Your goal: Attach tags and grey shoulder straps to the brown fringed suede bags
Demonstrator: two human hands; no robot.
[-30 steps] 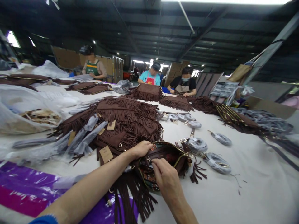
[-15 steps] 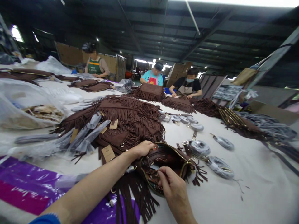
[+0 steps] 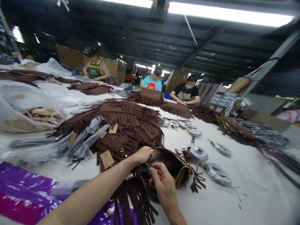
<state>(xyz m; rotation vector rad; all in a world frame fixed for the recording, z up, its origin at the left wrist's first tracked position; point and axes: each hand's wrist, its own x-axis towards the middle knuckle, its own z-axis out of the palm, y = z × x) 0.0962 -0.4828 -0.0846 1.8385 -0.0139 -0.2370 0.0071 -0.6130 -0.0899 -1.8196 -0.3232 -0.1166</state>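
A brown fringed bag (image 3: 174, 165) lies open on the white table (image 3: 246, 193), its patterned lining showing. My left hand (image 3: 142, 154) grips the bag's far rim and holds the mouth open. My right hand (image 3: 161, 181) reaches into the opening with fingers pinched on something small inside that I cannot make out. Long brown fringe (image 3: 131, 200) hangs from the bag toward me.
A heap of brown fringed bags with paper tags (image 3: 126, 125) lies behind the open bag. Coiled straps in clear wrap (image 3: 217, 170) lie to the right. Purple plastic (image 3: 25, 190) covers the near left. Three people (image 3: 152, 82) work at the table's far end.
My right hand has moved up and left, from the bag's near edge into its mouth. The left hand keeps its grip on the rim. The view tilted slightly.
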